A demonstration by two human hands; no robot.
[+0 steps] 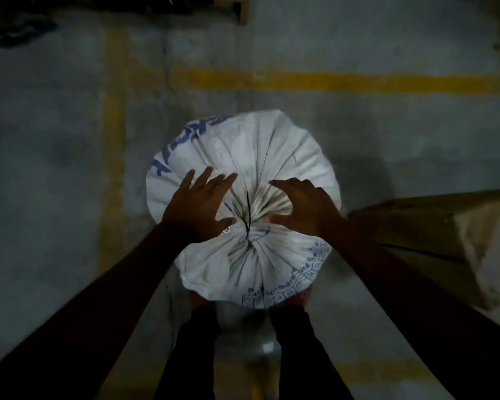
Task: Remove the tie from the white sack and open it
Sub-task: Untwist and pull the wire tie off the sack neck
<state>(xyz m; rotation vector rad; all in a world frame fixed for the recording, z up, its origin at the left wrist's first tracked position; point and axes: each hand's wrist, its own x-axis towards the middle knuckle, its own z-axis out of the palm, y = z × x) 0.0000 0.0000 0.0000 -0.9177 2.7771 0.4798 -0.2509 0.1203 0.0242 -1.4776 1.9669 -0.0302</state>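
A dim concrete floor (55, 168) is seen, marked with yellow painted lines (344, 82), and what looks like a brown cardboard box (433, 226) is found at the right edge. In the middle of the floor the white sack (243, 157) is standing upright, just beyond the person's legs, so that its closed top is turned to the camera. Blue print is visible on its far left side and on its near right side.

The mouth of the sack is gathered into tight pleats, and these are bound by a thin black tie (248, 217), whose loose end is pointing to the far side. The tie is not yet removed, so the sack is still closed.

The left hand (198, 206) is placed on the left of the gathered neck and the right hand (303, 206) on the right, probably so that the neck can be approached from both sides at once. The fingers (211, 180) of both hands are spread wide and nothing is held in them. Whether the palms are resting on the sack or are just above it cannot be told.

It is judged that the work is at its beginning: the knot must be reached first, then the tie loosened, and only after this the pleats can be pulled apart.
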